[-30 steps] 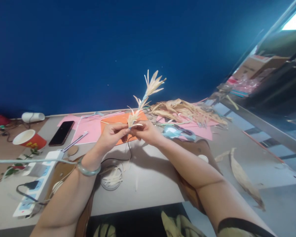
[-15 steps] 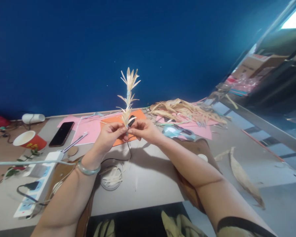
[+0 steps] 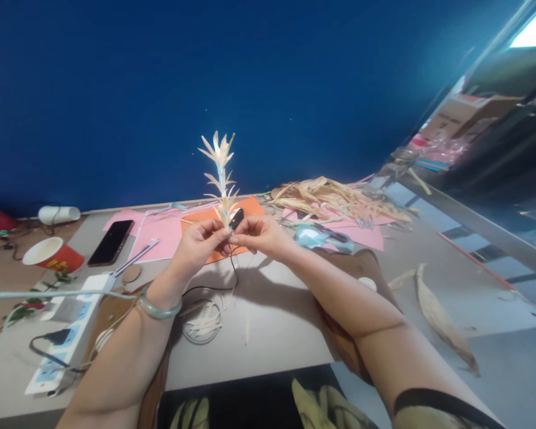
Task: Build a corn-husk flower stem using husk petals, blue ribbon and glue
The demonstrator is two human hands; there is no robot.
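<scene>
Both my hands hold a thin stalk (image 3: 221, 179) dressed with pale, pointed husk strips and a light blue wrap, raised above the table. My left hand (image 3: 199, 247) pinches its base from the left. My right hand (image 3: 261, 236) pinches the same spot from the right, fingertips touching the left hand's. The stalk stands nearly upright, its tip leaning slightly left against the blue wall. A green bangle (image 3: 158, 308) sits on my left wrist. Below my hands a clear dish (image 3: 203, 322) holds cut husk strips.
A pile of dried husks (image 3: 335, 199) lies on pink paper (image 3: 161, 235) at the back right, next to an orange sheet (image 3: 214, 217). A phone (image 3: 111, 241), red paper cup (image 3: 53, 255), power strip (image 3: 65, 333), and blue scissors (image 3: 321, 237) lie around. Loose husks (image 3: 442, 325) rest right.
The stalk swung from leaning right to upright, then to slightly left, as my fingers turned it at its base. Both hands stayed in place.
</scene>
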